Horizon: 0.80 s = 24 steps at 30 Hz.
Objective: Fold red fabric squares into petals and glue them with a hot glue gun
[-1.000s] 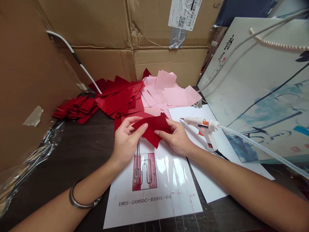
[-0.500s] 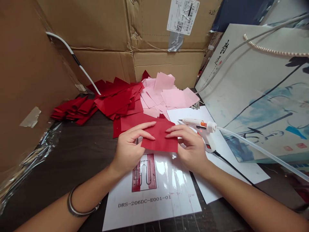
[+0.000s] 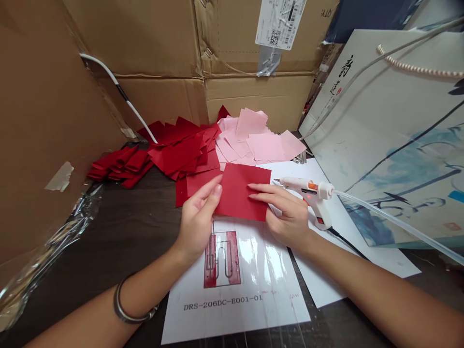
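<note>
The right hand (image 3: 288, 215) has its grip on the right side of a red sheet (image 3: 241, 191), over the far end of a printed page (image 3: 261, 280). The left hand (image 3: 197, 217) is at the sheet's left edge; whether that grip pinches it, I cannot tell.

red square (image 3: 244, 193) matt, cloth-like; printed sheet (image 3: 263, 261) glossy, plastic-covered; bangle (image 3: 126, 317) shiny metal

DRS-206DC-E001-01 on sheet (image 3: 268, 275), QTY on carton (image 3: 235, 48)
</note>
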Tool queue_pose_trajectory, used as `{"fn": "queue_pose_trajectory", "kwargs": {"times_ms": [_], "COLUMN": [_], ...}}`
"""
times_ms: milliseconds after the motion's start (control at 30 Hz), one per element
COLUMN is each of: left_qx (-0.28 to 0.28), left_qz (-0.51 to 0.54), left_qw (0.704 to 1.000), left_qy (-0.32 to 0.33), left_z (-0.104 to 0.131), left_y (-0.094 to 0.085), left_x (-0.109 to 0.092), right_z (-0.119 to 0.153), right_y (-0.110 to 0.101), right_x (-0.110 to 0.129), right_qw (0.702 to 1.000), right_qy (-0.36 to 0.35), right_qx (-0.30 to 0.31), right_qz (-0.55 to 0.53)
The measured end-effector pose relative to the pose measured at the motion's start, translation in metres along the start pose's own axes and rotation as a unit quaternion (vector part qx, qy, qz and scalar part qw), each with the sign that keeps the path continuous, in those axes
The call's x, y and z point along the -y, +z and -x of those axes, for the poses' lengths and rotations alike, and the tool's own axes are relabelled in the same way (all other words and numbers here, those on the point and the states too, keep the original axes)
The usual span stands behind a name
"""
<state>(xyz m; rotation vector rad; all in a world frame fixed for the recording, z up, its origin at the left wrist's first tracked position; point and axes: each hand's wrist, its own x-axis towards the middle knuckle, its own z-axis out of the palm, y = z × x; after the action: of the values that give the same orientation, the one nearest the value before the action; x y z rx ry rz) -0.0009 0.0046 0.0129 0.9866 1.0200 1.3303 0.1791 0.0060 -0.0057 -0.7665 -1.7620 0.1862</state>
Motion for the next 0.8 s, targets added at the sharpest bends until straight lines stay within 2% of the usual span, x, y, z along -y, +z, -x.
{"fn": "queue_pose_trajectory", "kwargs": {"times_ms": [100,233,300,400,467,567,667,733,800], "left_qx": [0.024,0.026,0.02,0.02,0.021,0.011,0.007,0.014,0.025], "left_qz": [-0.023,-0.026,-0.023,-0.015,-0.018,-0.035,-0.04,-0.041,-0.048], "left_qw": [0.999,0.999,0.999,0.999,0.999,0.998,0.999,0.999,0.999], "left_qy": [-0.007,0.02,0.029,0.041,0.042,0.041,0.029,0.013,0.003], "left_z": [0.003,0.002,0.001,-0.001,-0.001,-0.002,-0.003,-0.002,-0.001], "left_y": [0.002,0.0,-0.002,-0.001,0.001,0.005,0.006,0.006,0.006], "left_x": [0.0,0.003,0.004,0.004,0.004,0.005,0.007,0.006,0.005], "right_z": [0.001,0.003,0.005,0.007,0.007,0.003,-0.002,-0.004,-0.004], "right_y": [0.0,-0.004,-0.005,-0.002,0.003,0.009,0.01,0.01,0.008], "right_x": [0.0,0.003,0.004,0.004,0.003,0.002,0.002,0.002,0.002], "right_qw": [1.0,1.0,0.999,0.988,0.966,0.904,0.852,0.844,0.852], "right_qy": [-0.008,-0.01,0.02,0.125,0.209,0.32,0.375,0.384,0.378], "right_qx": [0.007,0.025,0.035,0.027,0.015,0.02,0.04,0.046,0.051], "right_qz": [0.002,-0.007,-0.028,-0.09,-0.153,-0.283,-0.364,-0.371,-0.359]}}
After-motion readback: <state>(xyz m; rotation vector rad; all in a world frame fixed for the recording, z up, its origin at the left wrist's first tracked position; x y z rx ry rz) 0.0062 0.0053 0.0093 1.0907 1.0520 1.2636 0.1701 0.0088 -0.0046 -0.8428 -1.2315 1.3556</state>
